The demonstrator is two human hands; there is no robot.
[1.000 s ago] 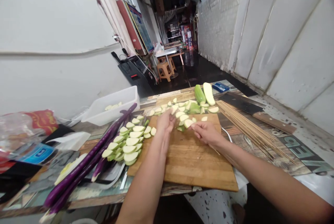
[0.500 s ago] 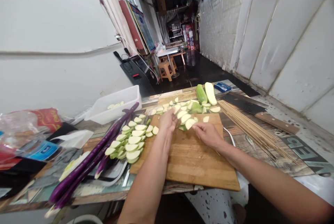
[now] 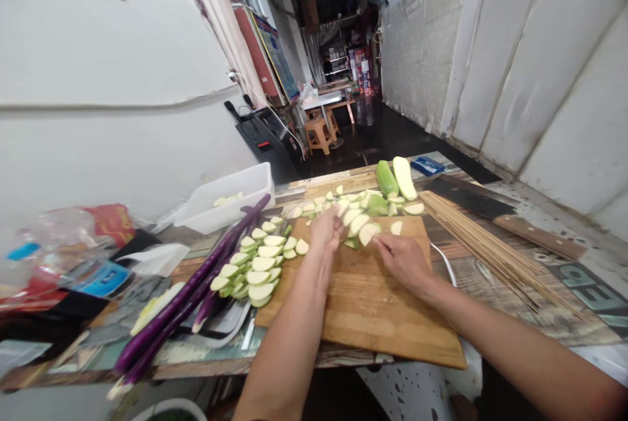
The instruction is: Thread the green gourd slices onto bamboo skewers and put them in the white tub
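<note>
A wooden cutting board lies on the table in front of me. At its far edge my left hand reaches into a spread of pale green squash slices, fingers curled on them. My right hand rests just right of the same slices, fingers pinched together near one slice; what it holds is too small to make out. A second heap of slices sits left of the board. Two squash halves lie beyond the board.
Long purple eggplants lie diagonally at the left. A white plastic tub stands behind them. A bundle of bamboo skewers and a cleaver lie at the right. Bags and packets clutter the far left. A narrow corridor runs ahead.
The view has shifted slightly, so everything sits a little further right. My left hand has reached a bit further into the slices; my right hand stays beside them.
</note>
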